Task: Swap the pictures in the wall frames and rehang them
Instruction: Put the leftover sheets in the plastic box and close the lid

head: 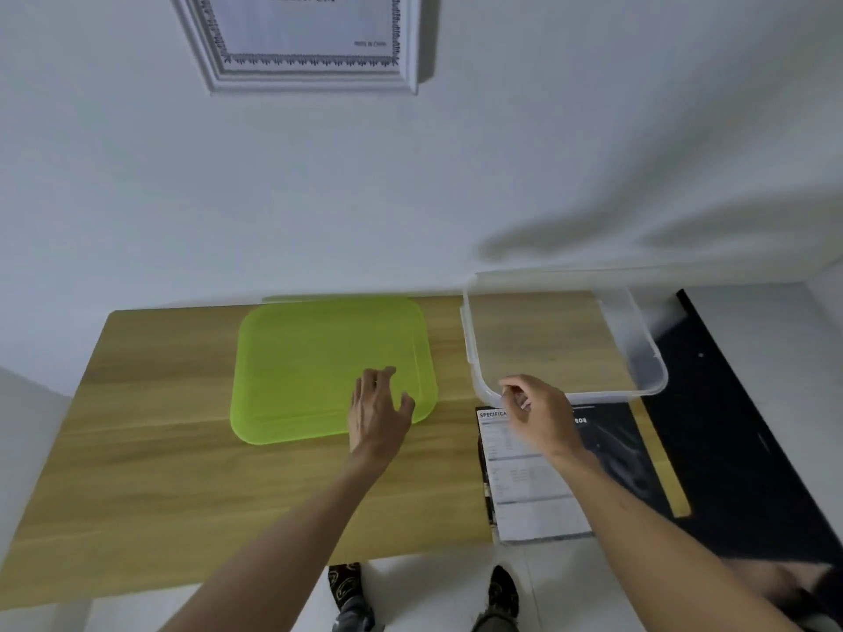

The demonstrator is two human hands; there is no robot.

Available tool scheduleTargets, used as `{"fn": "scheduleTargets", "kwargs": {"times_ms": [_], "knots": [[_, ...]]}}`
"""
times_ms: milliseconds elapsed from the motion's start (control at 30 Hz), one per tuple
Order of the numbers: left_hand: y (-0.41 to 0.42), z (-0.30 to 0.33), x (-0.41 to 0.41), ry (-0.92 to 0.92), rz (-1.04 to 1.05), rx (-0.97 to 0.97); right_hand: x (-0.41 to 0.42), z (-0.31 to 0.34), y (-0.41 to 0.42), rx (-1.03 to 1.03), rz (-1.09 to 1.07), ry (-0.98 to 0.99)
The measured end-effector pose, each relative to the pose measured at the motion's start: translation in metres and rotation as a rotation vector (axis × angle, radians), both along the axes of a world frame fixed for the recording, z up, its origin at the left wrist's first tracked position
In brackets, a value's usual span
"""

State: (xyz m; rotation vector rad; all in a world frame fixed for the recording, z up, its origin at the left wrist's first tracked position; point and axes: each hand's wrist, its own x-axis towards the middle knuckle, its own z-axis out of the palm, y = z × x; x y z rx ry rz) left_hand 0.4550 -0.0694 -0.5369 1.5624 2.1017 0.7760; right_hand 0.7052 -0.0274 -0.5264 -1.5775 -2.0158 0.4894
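Observation:
A white ornate picture frame (314, 77) hangs on the wall above the table, cut off by the top edge, with a printed size sheet inside. My left hand (378, 405) hovers open over the near right corner of a lime green tray (310, 367) on the wooden table (150, 449). My right hand (538, 415) has its fingers curled loosely at the near left corner of a clear plastic bin (647, 358); whether it touches the rim is unclear. Below it lies a black printed sheet with a white specification panel (529, 490).
The clear bin overhangs the table's right end above a black surface (739, 440). The white wall (456, 175) rises directly behind the table. My feet (502, 586) show on the white floor under the table's near edge.

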Motion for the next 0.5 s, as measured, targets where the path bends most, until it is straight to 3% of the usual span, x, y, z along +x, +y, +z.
{"fn": "scheduleTargets", "kwargs": {"times_ms": [167, 267, 500], "knots": [[-0.015, -0.003, 0.101, -0.090, 0.058, -0.324, 0.103, 0.006, -0.016, -0.079, 0.091, -0.133], [-0.025, -0.009, 0.146, -0.130, 0.158, -0.511, 0.157, 0.001, -0.024, -0.156, 0.005, -0.257], [-0.048, -0.020, 0.208, -0.120, 0.346, -0.595, 0.219, -0.016, -0.037, -0.548, -0.251, -0.424]]}}
